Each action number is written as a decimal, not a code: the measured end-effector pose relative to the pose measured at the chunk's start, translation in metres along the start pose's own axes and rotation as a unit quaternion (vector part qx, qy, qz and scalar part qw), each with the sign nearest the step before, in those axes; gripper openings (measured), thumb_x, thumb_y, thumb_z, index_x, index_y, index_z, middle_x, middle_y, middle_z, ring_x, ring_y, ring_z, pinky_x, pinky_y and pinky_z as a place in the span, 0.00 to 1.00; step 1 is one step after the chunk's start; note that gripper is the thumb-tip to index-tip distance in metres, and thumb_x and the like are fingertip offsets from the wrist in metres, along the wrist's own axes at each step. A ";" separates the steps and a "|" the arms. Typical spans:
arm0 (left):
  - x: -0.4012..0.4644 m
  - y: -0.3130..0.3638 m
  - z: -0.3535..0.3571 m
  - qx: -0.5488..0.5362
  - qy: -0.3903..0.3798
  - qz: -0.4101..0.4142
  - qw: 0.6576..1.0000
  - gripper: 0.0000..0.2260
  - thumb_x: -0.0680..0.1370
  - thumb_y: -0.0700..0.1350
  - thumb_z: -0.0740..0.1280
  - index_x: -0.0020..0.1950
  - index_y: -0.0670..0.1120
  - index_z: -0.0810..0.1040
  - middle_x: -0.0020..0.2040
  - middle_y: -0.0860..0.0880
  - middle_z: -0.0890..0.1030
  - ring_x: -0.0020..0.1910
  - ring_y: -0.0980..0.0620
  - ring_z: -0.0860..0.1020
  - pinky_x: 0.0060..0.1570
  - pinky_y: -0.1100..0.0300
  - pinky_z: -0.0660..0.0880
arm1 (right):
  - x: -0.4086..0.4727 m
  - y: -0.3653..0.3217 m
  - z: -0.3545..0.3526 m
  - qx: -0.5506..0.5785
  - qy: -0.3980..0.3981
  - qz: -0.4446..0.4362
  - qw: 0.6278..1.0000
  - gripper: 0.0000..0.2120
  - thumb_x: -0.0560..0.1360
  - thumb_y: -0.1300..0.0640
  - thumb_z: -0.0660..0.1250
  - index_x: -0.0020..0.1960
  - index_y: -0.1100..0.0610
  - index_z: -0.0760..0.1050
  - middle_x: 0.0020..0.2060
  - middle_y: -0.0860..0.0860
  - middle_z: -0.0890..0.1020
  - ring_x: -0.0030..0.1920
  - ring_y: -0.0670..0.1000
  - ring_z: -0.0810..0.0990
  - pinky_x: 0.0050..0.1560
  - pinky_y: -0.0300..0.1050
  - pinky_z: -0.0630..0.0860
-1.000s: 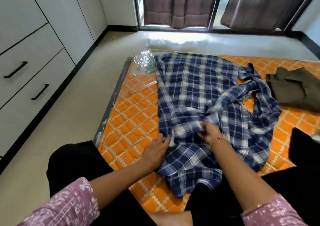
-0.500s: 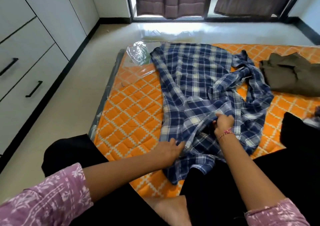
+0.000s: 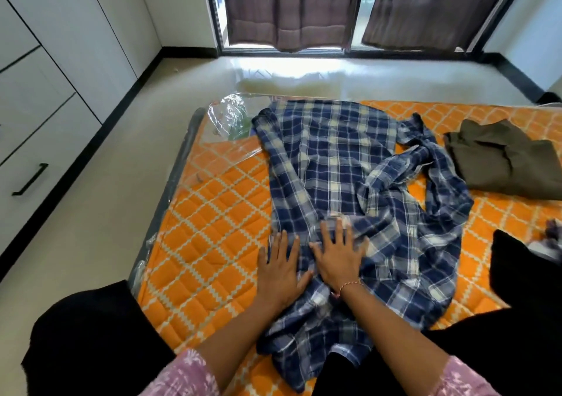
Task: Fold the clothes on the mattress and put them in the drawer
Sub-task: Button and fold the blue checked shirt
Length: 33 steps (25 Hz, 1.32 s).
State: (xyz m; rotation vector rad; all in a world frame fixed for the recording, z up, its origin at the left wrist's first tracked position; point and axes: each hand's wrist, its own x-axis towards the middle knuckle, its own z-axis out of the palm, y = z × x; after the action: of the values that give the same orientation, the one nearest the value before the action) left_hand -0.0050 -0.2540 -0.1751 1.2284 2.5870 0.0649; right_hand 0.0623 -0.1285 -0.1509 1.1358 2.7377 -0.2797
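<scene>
A blue and white plaid shirt (image 3: pixel 340 164) lies spread on the orange quilted mattress (image 3: pixel 213 213), its right sleeve bunched toward the right. Both of my hands lie flat on its near part, fingers straight. My left hand (image 3: pixel 278 268) presses the shirt's left edge. Beside it, my right hand (image 3: pixel 337 255) presses the cloth a little further in. An olive-brown garment (image 3: pixel 504 158) lies on the mattress at the right. White drawers with black handles (image 3: pixel 30 179) line the left wall.
Crumpled clear plastic (image 3: pixel 231 119) covers the mattress's far left corner. Bare floor runs between the mattress and the drawers. My knees in black trousers (image 3: pixel 91 335) frame the shirt's near end. Brown curtains (image 3: pixel 286 6) hang at the far window.
My right hand let go of the pinched cloth and now lies flat on it. My left hand slid onto the shirt's edge. The folded-over part was laid down.
</scene>
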 end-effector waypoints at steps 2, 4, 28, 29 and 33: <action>0.008 -0.006 0.000 -0.051 0.025 -0.012 0.998 0.37 0.76 0.69 0.46 0.75 0.53 0.32 0.75 0.46 0.30 0.74 0.47 0.30 0.72 0.46 0.38 | 0.005 0.000 0.002 -0.019 0.036 0.083 0.996 0.33 0.80 0.38 0.46 0.78 0.53 0.42 0.77 0.59 0.42 0.77 0.59 0.39 0.69 0.70 0.36; 0.031 -0.012 -0.013 -0.134 0.086 -0.061 0.985 0.36 0.78 0.65 0.51 0.77 0.51 0.36 0.77 0.47 0.34 0.76 0.48 0.35 0.73 0.48 0.44 | 0.022 -0.016 -0.009 0.016 0.102 0.082 0.991 0.31 0.80 0.44 0.53 0.78 0.56 0.49 0.77 0.61 0.48 0.77 0.59 0.44 0.70 0.67 0.35; 0.390 -0.079 -0.157 -0.758 -0.029 -0.248 0.603 0.21 0.75 0.50 0.70 0.61 0.39 0.74 0.43 0.43 0.79 0.40 0.47 0.78 0.35 0.56 0.76 | 0.362 -0.019 -0.103 0.825 -0.121 0.170 0.525 0.17 0.79 0.52 0.62 0.63 0.61 0.74 0.58 0.61 0.79 0.60 0.62 0.76 0.64 0.61 0.70; 0.400 -0.072 -0.159 -0.744 -0.028 -0.238 0.623 0.22 0.74 0.49 0.72 0.62 0.39 0.74 0.43 0.43 0.80 0.39 0.48 0.79 0.35 0.56 0.78 | 0.364 -0.019 -0.101 0.810 -0.130 0.176 0.544 0.16 0.79 0.53 0.62 0.62 0.61 0.74 0.58 0.61 0.79 0.59 0.62 0.77 0.63 0.61 0.71; 0.430 -0.062 -0.164 -0.667 0.005 -0.250 0.702 0.19 0.73 0.43 0.72 0.62 0.40 0.75 0.56 0.39 0.79 0.53 0.41 0.79 0.54 0.47 0.78 | 0.379 -0.026 -0.114 0.761 -0.101 0.151 0.623 0.10 0.77 0.62 0.63 0.58 0.64 0.74 0.50 0.61 0.81 0.43 0.57 0.81 0.46 0.52 0.79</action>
State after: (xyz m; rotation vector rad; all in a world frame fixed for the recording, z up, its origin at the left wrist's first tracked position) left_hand -0.3534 0.0485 -0.1248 -0.0439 1.8373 1.4796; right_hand -0.2297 0.1390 -0.1215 1.4706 1.4897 -2.6855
